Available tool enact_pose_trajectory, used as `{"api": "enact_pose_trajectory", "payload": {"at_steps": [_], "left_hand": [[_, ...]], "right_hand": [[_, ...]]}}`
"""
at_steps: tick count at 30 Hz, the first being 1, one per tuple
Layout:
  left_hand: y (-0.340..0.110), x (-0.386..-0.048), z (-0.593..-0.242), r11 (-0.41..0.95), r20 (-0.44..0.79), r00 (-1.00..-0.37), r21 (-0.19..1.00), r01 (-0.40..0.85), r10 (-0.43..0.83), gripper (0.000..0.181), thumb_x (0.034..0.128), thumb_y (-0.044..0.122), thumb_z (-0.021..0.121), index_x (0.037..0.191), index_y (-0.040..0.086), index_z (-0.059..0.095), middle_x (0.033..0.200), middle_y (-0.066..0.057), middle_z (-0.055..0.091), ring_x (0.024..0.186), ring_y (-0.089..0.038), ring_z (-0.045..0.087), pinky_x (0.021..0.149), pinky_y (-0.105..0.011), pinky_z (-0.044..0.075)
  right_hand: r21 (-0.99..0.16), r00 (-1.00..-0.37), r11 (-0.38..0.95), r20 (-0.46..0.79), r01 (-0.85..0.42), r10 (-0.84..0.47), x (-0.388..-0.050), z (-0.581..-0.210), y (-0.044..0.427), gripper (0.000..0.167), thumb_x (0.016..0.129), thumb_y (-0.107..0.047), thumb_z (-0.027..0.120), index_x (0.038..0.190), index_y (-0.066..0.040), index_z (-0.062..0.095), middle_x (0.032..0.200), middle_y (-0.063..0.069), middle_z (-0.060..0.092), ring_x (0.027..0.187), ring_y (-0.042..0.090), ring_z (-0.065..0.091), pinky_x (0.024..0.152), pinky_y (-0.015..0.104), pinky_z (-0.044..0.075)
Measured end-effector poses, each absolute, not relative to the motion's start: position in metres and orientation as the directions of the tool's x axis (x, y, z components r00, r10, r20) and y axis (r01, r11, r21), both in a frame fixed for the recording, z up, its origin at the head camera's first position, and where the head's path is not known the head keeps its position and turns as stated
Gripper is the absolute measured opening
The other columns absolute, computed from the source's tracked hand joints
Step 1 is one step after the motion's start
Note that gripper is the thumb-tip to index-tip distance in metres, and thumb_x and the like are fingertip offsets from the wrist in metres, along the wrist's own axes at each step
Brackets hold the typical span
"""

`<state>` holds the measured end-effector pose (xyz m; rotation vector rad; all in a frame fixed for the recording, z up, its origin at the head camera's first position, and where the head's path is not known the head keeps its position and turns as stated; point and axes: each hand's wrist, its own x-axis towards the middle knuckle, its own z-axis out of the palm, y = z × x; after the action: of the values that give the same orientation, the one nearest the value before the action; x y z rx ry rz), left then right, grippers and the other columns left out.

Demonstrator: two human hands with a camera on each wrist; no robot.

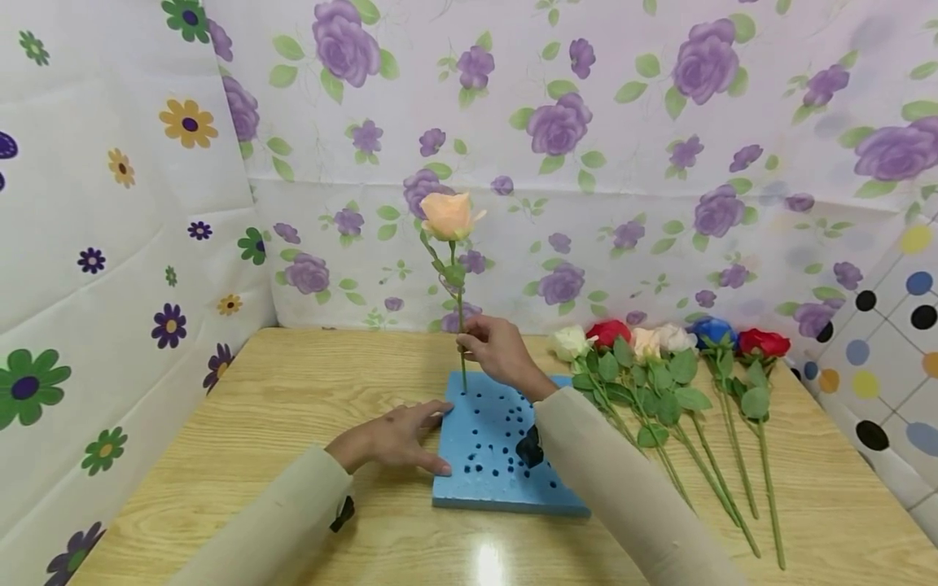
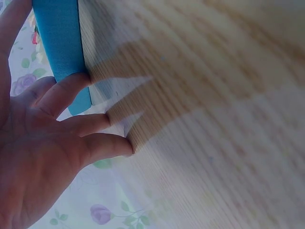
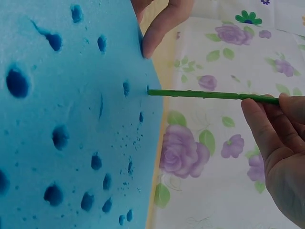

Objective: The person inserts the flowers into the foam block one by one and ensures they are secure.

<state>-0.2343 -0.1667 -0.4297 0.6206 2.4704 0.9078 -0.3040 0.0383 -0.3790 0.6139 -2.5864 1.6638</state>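
Note:
A peach rose (image 1: 449, 216) stands nearly upright over the far left corner of a blue foam board (image 1: 491, 415) full of holes. My right hand (image 1: 500, 352) pinches its green stem (image 3: 200, 94) between thumb and fingers, partway up. In the right wrist view the stem's lower end meets the board at a hole near the edge. My left hand (image 1: 392, 438) rests against the board's left side, thumb and fingers spread. The left wrist view shows some of its fingertips (image 2: 125, 145) on the table beside the foam's edge (image 2: 62, 43).
On the wooden table (image 1: 293, 391), right of the board, lie several long-stemmed roses: white, red (image 1: 608, 332), peach, blue (image 1: 713, 332) and another red one (image 1: 764, 343). My right forearm (image 1: 615, 488) crosses over the board's right part. A flowered cloth (image 1: 623, 163) hangs behind.

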Motion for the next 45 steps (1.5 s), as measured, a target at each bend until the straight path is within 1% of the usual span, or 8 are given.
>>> {"api": "enact_pose_trajectory", "payload": {"at_steps": [3, 8, 11, 18, 27, 33, 38, 45], "left_hand": [[-0.166, -0.235, -0.430, 0.690, -0.242, -0.808, 0.677, 0.256, 0.538, 0.100, 0.0786, 0.045, 0.085, 0.157, 0.014, 0.030, 0.153, -0.016, 0.043, 0.145, -0.033, 0.033, 0.115, -0.058, 0.025], [-0.165, -0.236, -0.430, 0.684, -0.238, -0.804, 0.681, 0.261, 0.544, 0.100, 0.0783, 0.044, 0.085, 0.157, 0.013, 0.031, 0.153, -0.018, 0.042, 0.144, -0.032, 0.035, 0.114, -0.055, 0.028], [-0.165, -0.236, -0.430, 0.684, -0.240, -0.802, 0.681, 0.262, 0.547, 0.101, 0.0780, 0.044, 0.086, 0.156, 0.013, 0.031, 0.153, -0.019, 0.042, 0.143, -0.031, 0.037, 0.114, -0.054, 0.031], [-0.164, -0.236, -0.428, 0.689, -0.245, -0.804, 0.678, 0.257, 0.541, 0.100, 0.0780, 0.044, 0.086, 0.156, 0.013, 0.031, 0.153, -0.018, 0.042, 0.143, -0.030, 0.036, 0.114, -0.053, 0.031], [-0.165, -0.237, -0.428, 0.691, -0.256, -0.806, 0.682, 0.240, 0.533, 0.100, 0.0784, 0.043, 0.086, 0.157, 0.013, 0.030, 0.153, -0.019, 0.041, 0.143, -0.031, 0.036, 0.113, -0.052, 0.032], [-0.165, -0.236, -0.430, 0.689, -0.260, -0.807, 0.686, 0.232, 0.531, 0.101, 0.0778, 0.044, 0.086, 0.157, 0.013, 0.030, 0.153, -0.018, 0.042, 0.144, -0.030, 0.034, 0.114, -0.053, 0.030], [-0.164, -0.236, -0.431, 0.684, -0.256, -0.808, 0.692, 0.230, 0.531, 0.101, 0.0777, 0.043, 0.086, 0.156, 0.013, 0.030, 0.153, -0.019, 0.042, 0.144, -0.031, 0.034, 0.114, -0.053, 0.031], [-0.165, -0.237, -0.431, 0.698, -0.267, -0.810, 0.680, 0.226, 0.522, 0.101, 0.0771, 0.046, 0.086, 0.157, 0.015, 0.031, 0.153, -0.017, 0.041, 0.145, -0.029, 0.033, 0.115, -0.052, 0.028]], "right_hand": [[-0.871, -0.919, 0.357, 0.223, -0.337, -0.324, -0.304, -0.381, 0.038, 0.011, 0.100, -0.007, 0.061, 0.105, 0.001, 0.067, 0.098, 0.014, 0.070, 0.090, 0.023, 0.071, 0.081, 0.034, 0.059], [-0.868, -0.920, 0.367, 0.214, -0.334, -0.328, -0.304, -0.385, 0.037, 0.009, 0.100, -0.007, 0.061, 0.101, 0.000, 0.068, 0.095, 0.011, 0.070, 0.087, 0.021, 0.070, 0.078, 0.030, 0.059], [-0.862, -0.919, 0.379, 0.211, -0.335, -0.332, -0.304, -0.386, 0.037, 0.010, 0.100, -0.007, 0.061, 0.101, 0.000, 0.068, 0.094, 0.010, 0.070, 0.087, 0.021, 0.070, 0.076, 0.029, 0.059], [-0.854, -0.917, 0.395, 0.203, -0.338, -0.344, -0.304, -0.385, 0.035, 0.013, 0.100, -0.007, 0.060, 0.104, 0.003, 0.067, 0.095, 0.012, 0.069, 0.086, 0.021, 0.070, 0.077, 0.032, 0.060], [-0.821, -0.907, 0.436, 0.216, -0.369, -0.362, -0.303, -0.389, 0.031, 0.011, 0.101, -0.009, 0.060, 0.102, -0.001, 0.067, 0.095, 0.010, 0.069, 0.086, 0.022, 0.069, 0.074, 0.029, 0.059], [-0.830, -0.917, 0.447, 0.174, -0.333, -0.359, -0.303, -0.398, 0.034, 0.015, 0.102, -0.009, 0.058, 0.110, 0.001, 0.066, 0.100, 0.010, 0.069, 0.092, 0.021, 0.070, 0.077, 0.029, 0.059], [-0.825, -0.916, 0.453, 0.175, -0.337, -0.362, -0.303, -0.399, 0.034, 0.018, 0.102, -0.010, 0.058, 0.114, 0.001, 0.066, 0.101, 0.010, 0.069, 0.092, 0.021, 0.069, 0.078, 0.029, 0.059], [-0.807, -0.913, 0.471, 0.193, -0.356, -0.361, -0.302, -0.401, 0.034, 0.009, 0.102, -0.011, 0.059, 0.102, -0.005, 0.066, 0.094, 0.006, 0.068, 0.087, 0.018, 0.069, 0.076, 0.028, 0.059]]}}
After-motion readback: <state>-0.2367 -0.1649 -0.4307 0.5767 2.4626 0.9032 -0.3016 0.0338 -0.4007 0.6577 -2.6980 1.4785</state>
